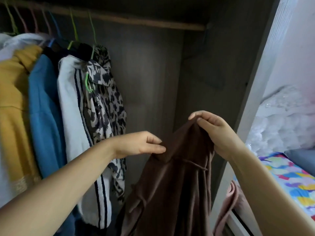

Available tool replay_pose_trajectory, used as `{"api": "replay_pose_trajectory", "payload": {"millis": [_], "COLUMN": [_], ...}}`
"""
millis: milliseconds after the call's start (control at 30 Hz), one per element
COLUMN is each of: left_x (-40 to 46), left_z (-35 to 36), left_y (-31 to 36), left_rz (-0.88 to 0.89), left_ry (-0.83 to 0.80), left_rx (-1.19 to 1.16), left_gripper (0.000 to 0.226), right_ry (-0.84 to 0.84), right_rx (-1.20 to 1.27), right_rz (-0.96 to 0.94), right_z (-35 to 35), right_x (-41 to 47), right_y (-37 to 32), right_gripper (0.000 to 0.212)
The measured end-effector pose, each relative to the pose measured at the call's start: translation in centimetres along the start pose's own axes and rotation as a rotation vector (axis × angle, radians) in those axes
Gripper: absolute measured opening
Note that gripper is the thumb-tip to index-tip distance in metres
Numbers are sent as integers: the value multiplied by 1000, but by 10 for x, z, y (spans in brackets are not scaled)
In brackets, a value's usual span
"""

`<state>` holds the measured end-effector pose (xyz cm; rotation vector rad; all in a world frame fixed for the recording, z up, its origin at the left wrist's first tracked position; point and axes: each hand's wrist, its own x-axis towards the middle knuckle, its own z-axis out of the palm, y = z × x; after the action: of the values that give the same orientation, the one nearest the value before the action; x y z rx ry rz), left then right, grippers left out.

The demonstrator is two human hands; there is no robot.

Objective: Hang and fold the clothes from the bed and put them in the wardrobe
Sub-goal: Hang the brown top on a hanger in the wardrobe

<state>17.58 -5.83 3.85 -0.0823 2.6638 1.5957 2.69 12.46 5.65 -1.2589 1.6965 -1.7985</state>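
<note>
A brown fleece garment (172, 189) with drawstrings hangs in front of the open wardrobe (153, 74). My left hand (139, 144) pinches its upper left edge. My right hand (214, 130) grips its top edge, higher and to the right. The garment's lower part drops out of view at the bottom. A wooden rail (144, 22) runs across the wardrobe's top. On its left half hang several clothes on hangers: a yellow one (12, 103), a blue one (44, 113), a white one with dark stripes (73, 120) and a leopard-print one (105, 103).
The rail's right half is bare, with dark wardrobe wall behind. The white wardrobe side panel (252, 92) stands at right. Beyond it lie a bed with a colourful sheet (293, 178), white bedding (286, 125) and a pink cloth (230, 206).
</note>
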Motion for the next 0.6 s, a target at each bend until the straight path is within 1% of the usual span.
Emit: {"api": "replay_pose_trajectory", "payload": {"millis": [67, 133, 233, 300, 367, 433, 467, 533, 567, 600], "left_x": [-1, 2, 9, 11, 11, 10, 11, 14, 14, 14], "left_z": [3, 8, 6, -4, -16, -25, -28, -28, -27, -25], "left_y": [-13, -19, -26, -24, -19, -14, -10, -3, 2, 5], "left_rz": [31, 14, 36, 82, 116, 147, 159, 160, 154, 148], "left_ry": [-20, 11, 174, 300, 378, 400, 401, 381, 340, 273], "left_rx": [-187, -394, -522, -562, -574, -576, -574, -560, -550, -518], "left_gripper": [46, 45, 44, 38, 29, 33, 32, 26, 24, 26], "right_ry": [75, 130, 205, 214, 170, 86, 21, -117, -165, -170], "right_rx": [5, -4, -24, -40, -136, -242, -247, -275, -340, -406], "right_rz": [-16, -21, 1, 23, 33, 10, 24, 93, 92, 59], "right_z": [4, 7, 6, 0, -7, -12, -14, -17, -17, -18], "right_x": [-1, 0, 4, 5, 6, 5, 3, 0, 0, 0], "right_y": [4, 6, 10, 11, 13, 15, 15, 16, 16, 15], "right_gripper": [41, 41, 39, 38, 32, 24, 24, 40, 41, 35]}}
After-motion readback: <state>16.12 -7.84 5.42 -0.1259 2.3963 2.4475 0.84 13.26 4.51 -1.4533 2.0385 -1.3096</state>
